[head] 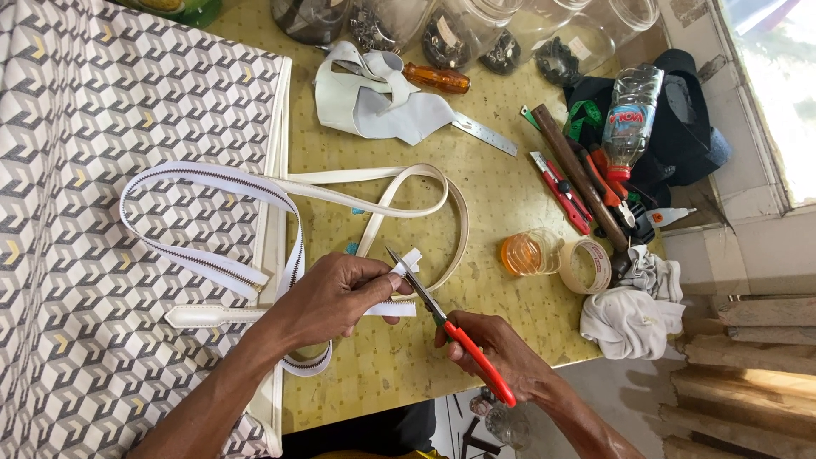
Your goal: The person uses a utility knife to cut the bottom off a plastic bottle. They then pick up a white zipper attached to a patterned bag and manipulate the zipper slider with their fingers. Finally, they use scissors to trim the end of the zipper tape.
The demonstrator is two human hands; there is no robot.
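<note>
Over the yellow table (pixel 501 195), the left hand (pixel 327 297) has its fingers clamped on a white strip (pixel 399 285), held just above the table's near edge. The right hand (pixel 501 348), fingers closed around the red handles, holds scissors (pixel 442 319) whose blades meet the strip beside a cream strap (pixel 408 191).

Your left hand (pixel 336 297) reaches in from lower left, forearm extended, palm down, fingers curled in a pinch at the fingertips. Your right hand (pixel 493 348) enters from lower right, fingers closed in a grip, wrist bent inward.
</note>
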